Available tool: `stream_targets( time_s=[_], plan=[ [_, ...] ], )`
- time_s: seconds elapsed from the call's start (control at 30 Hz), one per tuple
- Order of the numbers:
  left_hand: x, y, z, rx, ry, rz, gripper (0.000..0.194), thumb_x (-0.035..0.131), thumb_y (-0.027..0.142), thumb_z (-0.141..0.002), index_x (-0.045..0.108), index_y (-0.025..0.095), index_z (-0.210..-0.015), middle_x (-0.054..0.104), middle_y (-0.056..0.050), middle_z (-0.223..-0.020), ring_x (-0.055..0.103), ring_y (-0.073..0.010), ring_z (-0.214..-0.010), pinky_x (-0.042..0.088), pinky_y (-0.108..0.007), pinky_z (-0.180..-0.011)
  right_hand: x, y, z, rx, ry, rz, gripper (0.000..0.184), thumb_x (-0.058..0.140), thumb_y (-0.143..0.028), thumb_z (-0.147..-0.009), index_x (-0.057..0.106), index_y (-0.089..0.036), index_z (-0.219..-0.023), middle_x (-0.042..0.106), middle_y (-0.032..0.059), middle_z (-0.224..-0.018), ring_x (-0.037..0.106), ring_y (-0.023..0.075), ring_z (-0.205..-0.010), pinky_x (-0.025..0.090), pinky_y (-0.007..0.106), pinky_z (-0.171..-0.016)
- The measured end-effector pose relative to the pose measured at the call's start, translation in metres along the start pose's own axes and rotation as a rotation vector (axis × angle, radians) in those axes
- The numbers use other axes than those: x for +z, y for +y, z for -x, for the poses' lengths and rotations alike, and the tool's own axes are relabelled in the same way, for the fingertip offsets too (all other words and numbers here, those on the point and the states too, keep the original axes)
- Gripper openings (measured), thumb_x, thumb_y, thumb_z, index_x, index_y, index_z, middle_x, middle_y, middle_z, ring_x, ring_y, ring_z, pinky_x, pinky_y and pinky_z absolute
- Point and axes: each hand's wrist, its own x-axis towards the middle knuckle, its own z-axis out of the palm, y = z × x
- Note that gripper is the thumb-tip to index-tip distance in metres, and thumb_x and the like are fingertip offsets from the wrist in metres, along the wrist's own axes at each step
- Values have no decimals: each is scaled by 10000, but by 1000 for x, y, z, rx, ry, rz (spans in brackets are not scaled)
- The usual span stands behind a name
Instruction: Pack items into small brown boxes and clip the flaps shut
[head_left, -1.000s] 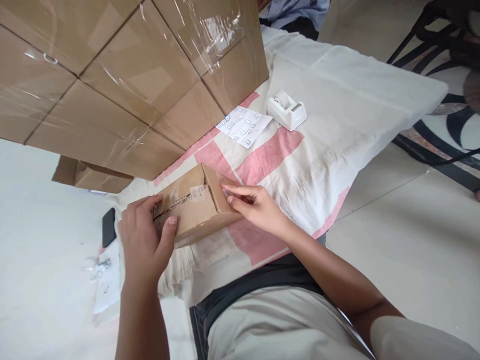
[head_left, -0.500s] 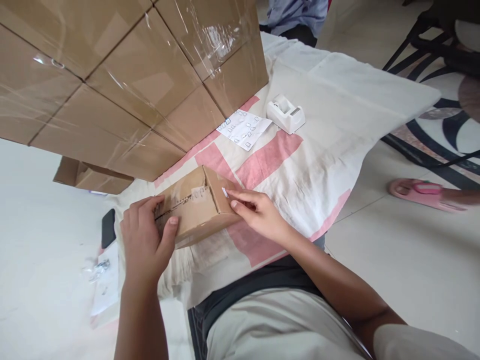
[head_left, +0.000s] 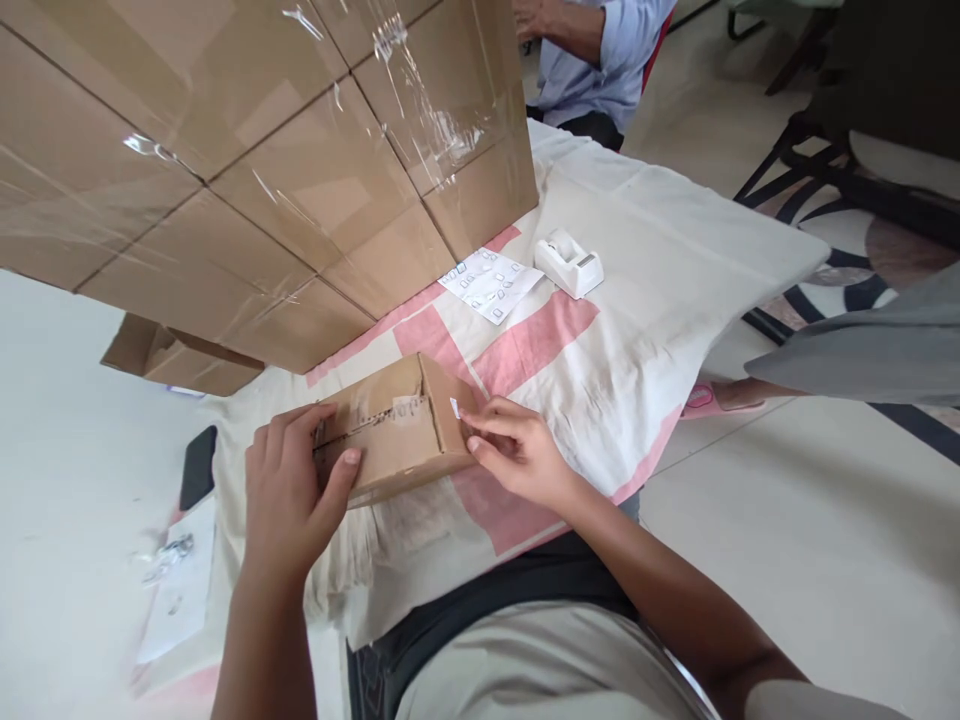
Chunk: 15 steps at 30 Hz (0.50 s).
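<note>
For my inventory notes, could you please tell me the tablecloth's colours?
The tablecloth is off-white with pink strips and blocks; the head view shows it best.

A plain, pale grey-beige top [head_left: 540, 660] falls in soft folds, its loose matching sleeve [head_left: 817, 700] short enough to bare the right forearm [head_left: 675, 590]; black clothing [head_left: 517, 578] covers the lap, and both hands [head_left: 289, 490] are ungloved

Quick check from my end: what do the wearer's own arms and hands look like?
The left hand and right hand are bare: no gloves, rings or wristwear visible. Both forearms are uncovered. A plain, pale greyish sleeve shows above the right elbow; any left sleeve is out of view.
</note>
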Motion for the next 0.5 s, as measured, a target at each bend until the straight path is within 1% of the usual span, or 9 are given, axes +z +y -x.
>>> stream_targets(
  time_s=[0.07, 0.13, 0.17, 0.2, 0.23, 0.3, 0.37, 0.43, 0.5],
  plan=[
    [0, -2, 0, 16, 3, 7, 430, 452, 486, -1007, 529, 188, -1307, 602, -167, -1237, 552, -383, -1133, 422, -536, -941, -2, 1, 3, -49, 23, -1, 227, 659, -239, -939, 786, -176, -1117, 619, 45, -857, 564, 124, -652, 443, 262, -568],
    [1, -3, -1, 41, 11, 16, 425, 455, 490, -1008, 528, 188, -1297, 609, -159, -1218, 555, -376, -1116, 428, -528, -932, -5, -1, 4, -51, 0, 22, 265, 670, -249, -932, 765, -202, -1175, 633, 72, -986, 595, 132, -706, 489, 270, -598],
    [1, -4, -2, 53, 16, 20, 421, 458, 490, -1008, 529, 188, -1292, 612, -155, -1209, 556, -372, -1109, 430, -523, -927, -7, -2, 3, -54, -22, 42, 329, 683, -259, -923, 737, -216, -1245, 625, 91, -1082, 633, 155, -799, 534, 291, -666],
    [1, -5, -2, 63, 20, 24, 417, 461, 489, -1008, 530, 187, -1288, 614, -151, -1201, 556, -369, -1104, 431, -517, -924, -9, -3, 1, -63, -51, 62, 416, 700, -273, -913, 694, -232, -1327, 602, 113, -1201, 659, 194, -955, 568, 331, -784],
    [1, -6, -3, 71, 22, 28, 413, 463, 486, -1008, 532, 187, -1284, 615, -148, -1194, 556, -366, -1101, 433, -511, -920, -10, -4, -1, -72, -89, 79, 517, 718, -291, -905, 633, -247, -1414, 556, 131, -1335, 630, 242, -1157, 559, 386, -937],
    [1, -7, -4, 81, 20, 38, 403, 465, 476, -1009, 535, 184, -1278, 614, -144, -1186, 556, -360, -1090, 434, -499, -910, -11, -5, -8, -85, -192, 102, 744, 760, -350, -889, 461, -274, -1566, 391, 134, -1575, 383, 303, -1490, 395, 475, -1191],
    [1, -8, -4, 94, 15, 50, 396, 463, 467, -1011, 537, 183, -1276, 613, -141, -1184, 558, -351, -1078, 434, -487, -898, -12, -5, -15, -62, -300, 133, 947, 792, -418, -868, 271, -299, -1651, 199, 105, -1703, 169, 303, -1592, 250, 496, -1277],
    [0, -9, -4, 114, 10, 60, 392, 462, 463, -1012, 536, 186, -1281, 616, -135, -1192, 562, -345, -1078, 430, -478, -894, -12, -5, -21, -24, -373, 181, 1096, 809, -458, -846, 116, -304, -1680, 107, 93, -1734, 91, 295, -1609, 212, 497, -1291],
    [0, -11, -4, 136, 10, 66, 392, 463, 462, -1012, 534, 191, -1286, 620, -130, -1210, 567, -341, -1096, 425, -472, -898, -13, -6, -27, 9, -414, 225, 1188, 829, -466, -818, 33, -297, -1683, 112, 101, -1733, 100, 299, -1607, 215, 499, -1289]
  ],
)
